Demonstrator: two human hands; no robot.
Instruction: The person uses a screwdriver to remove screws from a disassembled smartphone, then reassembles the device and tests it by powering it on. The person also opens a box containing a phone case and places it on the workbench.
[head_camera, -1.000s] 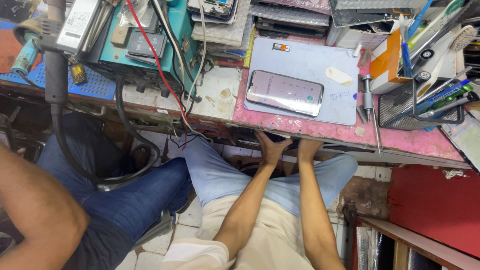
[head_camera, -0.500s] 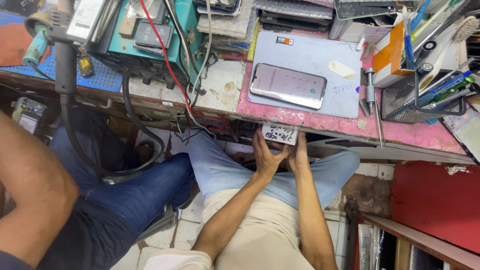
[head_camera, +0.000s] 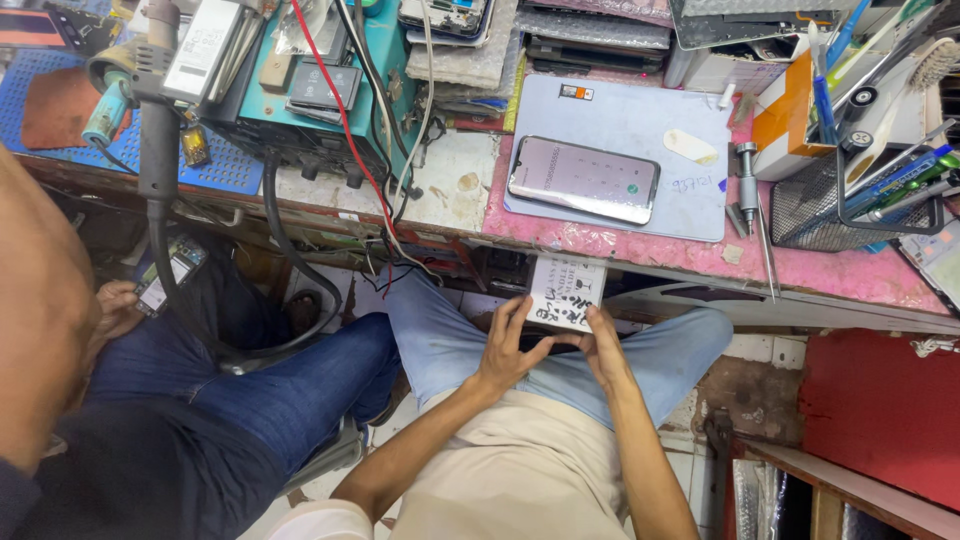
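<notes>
Both of my hands hold a small white printed packet (head_camera: 566, 291) just under the front edge of the pink workbench (head_camera: 840, 275), above my lap. My left hand (head_camera: 507, 349) grips its lower left side. My right hand (head_camera: 604, 347) grips its lower right corner. On the bench above lies a smartphone (head_camera: 583, 179) with a lit screen, resting on a pale blue-grey mat (head_camera: 640, 120).
A teal bench instrument (head_camera: 330, 85) with red and black leads stands at the back left. A screwdriver (head_camera: 750, 190) lies right of the mat, beside a black mesh tool holder (head_camera: 850, 200). Another person in dark jeans (head_camera: 200, 400) sits at my left, holding a small device (head_camera: 165, 280).
My hands have come out from under the bench edge and lifted the white packet into view. The camera has tilted slightly.
</notes>
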